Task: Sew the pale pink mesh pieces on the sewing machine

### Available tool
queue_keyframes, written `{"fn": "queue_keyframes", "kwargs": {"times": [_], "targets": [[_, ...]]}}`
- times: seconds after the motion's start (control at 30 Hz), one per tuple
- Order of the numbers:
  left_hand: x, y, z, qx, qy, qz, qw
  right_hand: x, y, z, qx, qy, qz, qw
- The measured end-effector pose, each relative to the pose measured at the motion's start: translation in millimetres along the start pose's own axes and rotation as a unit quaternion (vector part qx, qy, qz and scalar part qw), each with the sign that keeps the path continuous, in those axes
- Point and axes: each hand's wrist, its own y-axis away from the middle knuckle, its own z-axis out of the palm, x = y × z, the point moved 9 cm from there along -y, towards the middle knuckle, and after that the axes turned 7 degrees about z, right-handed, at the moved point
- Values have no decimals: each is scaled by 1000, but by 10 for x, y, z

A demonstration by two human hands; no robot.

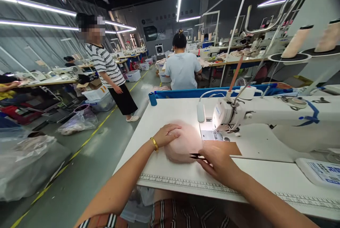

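Note:
A round, pale pink piece of fabric (184, 143), rather blurred, lies on the white sewing table in front of me. At its upper left edge is my left hand (169, 136), closed on the fabric between thumb and fingers, with a gold bracelet at the wrist. My right hand (216, 160) is closed around small dark thread snips (195, 156). Their two pointed blades are a little apart and reach over the fabric's lower right edge. Just beyond, the lit needle area of a sewing machine (221, 114) stands close to the fabric. A brown card (223, 147) lies beside my right hand.
A ruler strip (186, 183) runs along the table's front edge. A blue thread spool (152, 98) stands at the far left corner. A white case (320, 171) lies at right. One person (106, 65) stands in the aisle; another (183, 63) sits ahead. Plastic bags (29, 164) lie left.

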Motion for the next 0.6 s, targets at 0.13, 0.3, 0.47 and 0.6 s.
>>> {"fn": "queue_keyframes", "kwargs": {"times": [0.13,0.3,0.47,0.6], "targets": [[-13,3,17,4,4,5,1000,-407,7,242,26,132,-93,987],[-8,12,16,4,1,1,1000,-562,-59,422,57,225,-128,964],[-21,23,8,6,6,-2,1000,-664,-107,481,59,232,-138,961],[-49,29,12,9,9,-2,1000,-729,-128,528,61,232,-143,960]]}}
